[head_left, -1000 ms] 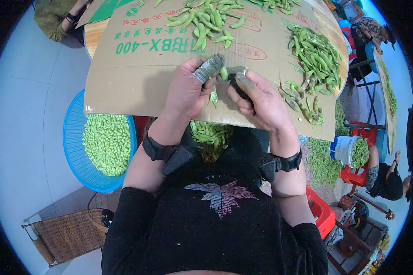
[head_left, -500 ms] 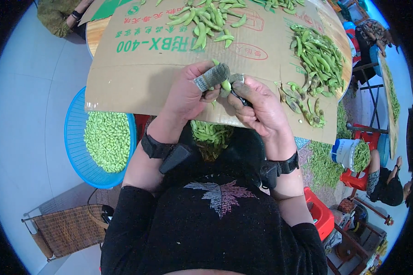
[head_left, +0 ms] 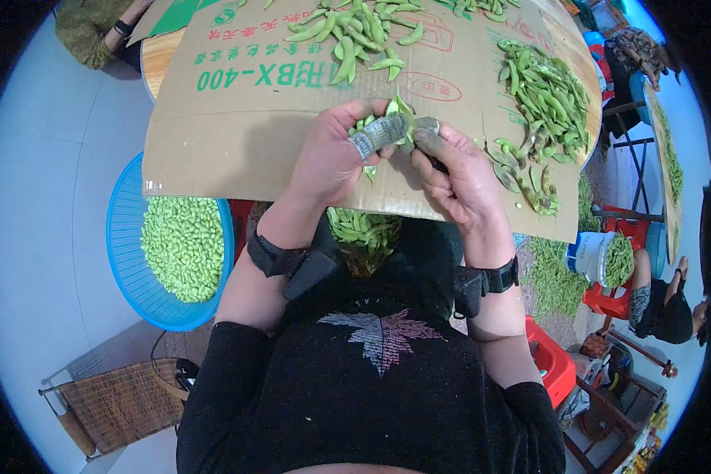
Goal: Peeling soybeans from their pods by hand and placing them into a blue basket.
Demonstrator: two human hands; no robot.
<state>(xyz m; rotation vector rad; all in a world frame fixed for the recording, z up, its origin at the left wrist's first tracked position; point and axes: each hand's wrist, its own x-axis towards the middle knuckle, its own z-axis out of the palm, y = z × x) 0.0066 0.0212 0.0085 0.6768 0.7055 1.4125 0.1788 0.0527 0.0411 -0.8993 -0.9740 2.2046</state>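
Observation:
My left hand (head_left: 329, 158) is closed around a green bean pod (head_left: 401, 109), whose tip sticks up above the fingers. Bits of green also show behind the left thumb, which wears a grey knitted finger sleeve (head_left: 379, 134). Close beside the pod, my right hand (head_left: 464, 182) has its fingers curled, with a similar sleeve on one finger. Something small and dark shows inside the right hand, too covered to name. Both hands are over the near part of a flattened cardboard sheet (head_left: 229, 142).
Pods lie in a heap (head_left: 549, 95) at the right and another (head_left: 355, 35) at the far side; a few browned pods (head_left: 537, 189) are nearer. A blue basket (head_left: 122, 253) of shelled beans (head_left: 183, 249) stands left. More pods (head_left: 363, 229) show below the table edge. Other people sit nearby.
The pod in my left hand now shows more above the fingers and looks opened. My right hand has shifted slightly right, and its fingers have turned.

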